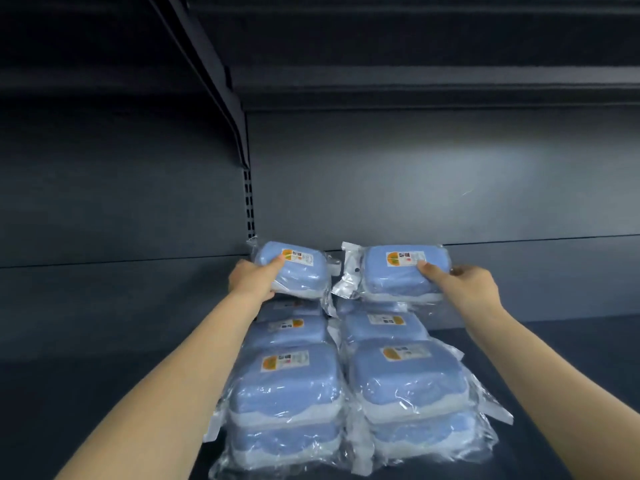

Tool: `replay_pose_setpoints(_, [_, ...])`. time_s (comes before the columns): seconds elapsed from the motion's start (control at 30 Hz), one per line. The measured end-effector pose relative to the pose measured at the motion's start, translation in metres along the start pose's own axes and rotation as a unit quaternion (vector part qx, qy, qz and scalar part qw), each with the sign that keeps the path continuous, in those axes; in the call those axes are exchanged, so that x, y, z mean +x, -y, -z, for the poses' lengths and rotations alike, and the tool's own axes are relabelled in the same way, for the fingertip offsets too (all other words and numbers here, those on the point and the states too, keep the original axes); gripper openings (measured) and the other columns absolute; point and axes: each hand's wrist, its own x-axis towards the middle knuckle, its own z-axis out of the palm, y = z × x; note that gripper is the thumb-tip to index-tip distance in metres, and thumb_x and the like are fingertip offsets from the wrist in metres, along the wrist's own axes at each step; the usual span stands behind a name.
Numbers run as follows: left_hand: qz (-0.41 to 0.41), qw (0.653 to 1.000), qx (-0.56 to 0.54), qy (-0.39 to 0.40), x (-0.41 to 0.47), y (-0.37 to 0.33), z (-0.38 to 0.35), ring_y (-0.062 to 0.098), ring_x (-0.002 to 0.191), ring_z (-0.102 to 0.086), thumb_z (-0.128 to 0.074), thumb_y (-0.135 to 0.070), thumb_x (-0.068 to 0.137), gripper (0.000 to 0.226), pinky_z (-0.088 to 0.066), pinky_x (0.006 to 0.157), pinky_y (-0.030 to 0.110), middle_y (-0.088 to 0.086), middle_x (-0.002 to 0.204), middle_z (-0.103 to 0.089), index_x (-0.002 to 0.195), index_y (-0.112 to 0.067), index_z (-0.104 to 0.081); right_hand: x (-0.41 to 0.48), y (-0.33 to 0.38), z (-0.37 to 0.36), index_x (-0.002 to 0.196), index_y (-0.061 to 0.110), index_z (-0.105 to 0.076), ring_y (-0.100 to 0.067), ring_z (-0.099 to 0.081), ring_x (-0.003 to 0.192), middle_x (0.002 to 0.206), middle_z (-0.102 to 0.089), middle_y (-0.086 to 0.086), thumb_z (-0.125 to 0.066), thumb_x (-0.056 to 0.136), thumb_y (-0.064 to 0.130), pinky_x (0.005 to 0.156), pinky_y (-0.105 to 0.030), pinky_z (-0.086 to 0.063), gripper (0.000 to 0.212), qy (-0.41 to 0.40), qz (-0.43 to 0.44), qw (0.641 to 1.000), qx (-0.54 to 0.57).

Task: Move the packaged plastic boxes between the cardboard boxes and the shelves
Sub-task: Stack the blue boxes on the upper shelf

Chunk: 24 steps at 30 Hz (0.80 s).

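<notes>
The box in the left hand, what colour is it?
The box is light blue, with an orange-and-white label; the head view shows it best.

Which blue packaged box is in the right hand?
The rearmost box in the right column; the right hand grips it, thumb on its label; nearer ones lie untouched.

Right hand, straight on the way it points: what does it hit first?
Likely the shelf's back panel, just behind the packaged box that the right hand grips; nothing else shows between, though depth is unclear.
</notes>
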Motion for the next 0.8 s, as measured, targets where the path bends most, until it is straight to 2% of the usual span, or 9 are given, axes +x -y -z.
replay_pose_setpoints(0.07, [-0.004, 0.991, 0.133, 0.000, 0.009, 0.008, -0.006, 0.031, 0.103, -0.063, -0.066, -0.052, 0.080, 0.064, -0.053, 0.086, 0.034, 0.014, 0.119, -0.062, 0.117, -0.001, -0.057, 0.009, -0.002, -0.005, 0.081, 0.000, -0.060, -0.020, -0.048, 0.058, 0.066, -0.053, -0.007, -0.072, 0.078, 0.044, 0.050, -0.028, -0.035, 0.045, 0.004, -0.003, 1.000, -0.003])
replay_pose_setpoints(0.17, [-0.003, 0.955, 0.295, 0.038, 0.014, 0.018, -0.008, 0.031, 0.124, -0.051, -0.053, -0.057, 0.087, 0.071, -0.042, 0.096, 0.032, 0.013, 0.138, -0.050, 0.133, -0.004, -0.049, 0.020, -0.007, -0.013, 0.078, 0.003, -0.060, -0.021, -0.052, 0.061, 0.069, -0.057, -0.007, -0.072, 0.078, 0.044, 0.054, -0.029, -0.039, 0.043, 0.016, -0.005, 1.000, -0.018])
replay_pose_setpoints(0.23, [-0.004, 0.941, 0.334, 0.058, 0.020, 0.023, -0.007, 0.031, 0.130, -0.045, -0.050, -0.057, 0.089, 0.074, -0.040, 0.099, 0.033, 0.013, 0.145, -0.042, 0.140, -0.004, -0.040, 0.026, -0.011, -0.020, 0.074, 0.004, -0.059, -0.019, -0.050, 0.059, 0.067, -0.057, -0.006, -0.072, 0.078, 0.044, 0.052, -0.028, -0.038, 0.043, 0.023, -0.005, 0.999, -0.028])
replay_pose_setpoints(0.33, [-0.024, 0.955, 0.283, 0.088, 0.028, 0.027, -0.005, 0.031, 0.134, -0.039, -0.054, -0.049, 0.090, 0.075, -0.037, 0.103, 0.035, 0.010, 0.152, -0.031, 0.148, -0.014, -0.022, 0.030, -0.016, -0.028, 0.068, 0.006, -0.058, -0.017, -0.052, 0.058, 0.066, -0.058, -0.005, -0.071, 0.079, 0.044, 0.051, -0.026, -0.038, 0.041, 0.045, -0.005, 0.998, -0.048])
replay_pose_setpoints(0.43, [-0.046, 0.956, 0.251, 0.142, 0.028, 0.029, 0.000, 0.028, 0.132, -0.040, -0.057, -0.053, 0.087, 0.074, -0.040, 0.100, 0.036, 0.003, 0.151, -0.031, 0.147, -0.026, -0.024, 0.036, -0.018, -0.035, 0.067, 0.001, -0.058, -0.021, -0.050, 0.061, 0.067, -0.057, -0.008, -0.070, 0.079, 0.045, 0.057, -0.029, -0.039, 0.047, 0.064, -0.007, 0.995, -0.071])
replay_pose_setpoints(0.53, [-0.056, 0.946, 0.255, 0.194, 0.026, 0.033, 0.006, 0.021, 0.116, -0.052, -0.073, -0.046, 0.076, 0.078, -0.043, 0.095, 0.031, -0.001, 0.134, -0.049, 0.140, -0.022, -0.036, 0.048, -0.013, -0.039, 0.079, 0.001, -0.062, -0.025, -0.050, 0.068, 0.075, -0.056, -0.012, -0.069, 0.078, 0.050, 0.065, -0.031, -0.039, 0.050, 0.079, -0.016, 0.991, -0.109])
replay_pose_setpoints(0.63, [-0.092, 0.948, 0.264, 0.151, 0.029, 0.038, 0.006, 0.015, 0.095, -0.054, -0.078, -0.034, 0.074, 0.054, -0.044, 0.082, 0.026, -0.004, 0.109, -0.055, 0.117, -0.020, -0.049, 0.059, -0.004, -0.043, 0.090, 0.000, -0.066, -0.025, -0.057, 0.072, 0.079, -0.062, -0.012, -0.064, 0.081, 0.052, 0.062, -0.030, -0.041, 0.053, 0.103, 0.008, 0.980, -0.168])
replay_pose_setpoints(0.7, [-0.101, 0.949, 0.276, 0.113, 0.029, 0.040, 0.006, 0.014, 0.088, -0.052, -0.077, -0.037, 0.075, 0.039, -0.040, 0.074, 0.025, -0.006, 0.101, -0.052, 0.097, -0.022, -0.048, 0.063, -0.002, -0.049, 0.109, 0.003, -0.062, -0.028, -0.060, 0.091, 0.101, -0.066, -0.014, -0.062, 0.084, 0.051, 0.071, -0.030, -0.042, 0.054, 0.107, 0.036, 0.974, -0.196])
replay_pose_setpoints(0.8, [-0.103, 0.946, 0.287, 0.107, 0.029, 0.041, 0.005, 0.015, 0.087, -0.053, -0.076, -0.041, 0.075, 0.043, -0.040, 0.068, 0.026, -0.005, 0.100, -0.052, 0.099, -0.022, -0.046, 0.064, -0.004, -0.065, 0.128, 0.005, -0.052, -0.030, -0.056, 0.109, 0.120, -0.061, -0.015, -0.055, 0.090, 0.050, 0.080, -0.029, -0.039, 0.059, 0.129, 0.057, 0.960, -0.244])
